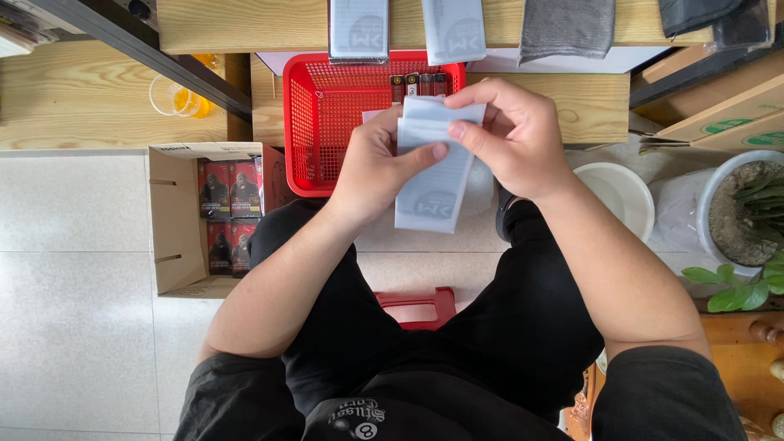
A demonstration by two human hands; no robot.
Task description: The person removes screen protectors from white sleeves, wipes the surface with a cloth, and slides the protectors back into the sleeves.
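A pale grey plastic pouch [431,184] hangs upright between the two hands, above the person's lap and just in front of a red basket [327,122]. The left hand [377,163] grips the pouch's left edge near the top, thumb laid across the front face and the other fingers closed behind it. The right hand [514,135] is curled over the top right corner, pinching the upper rim between thumb and forefinger, the remaining fingers bent and close together. Both hands are closed on the pouch; its lower half hangs free below them. Behind it, the basket sits on a low wooden shelf [588,102] and holds a few small dark packets [418,83] along its far wall. More grey pouches [359,28] hang over the edge of the upper wooden board. To the left on the tiled floor stands an open cardboard box [175,220] with dark red packs inside. To the right are a white bowl [621,196] and a potted plant [747,216]. A red stool [420,306] shows between the knees.
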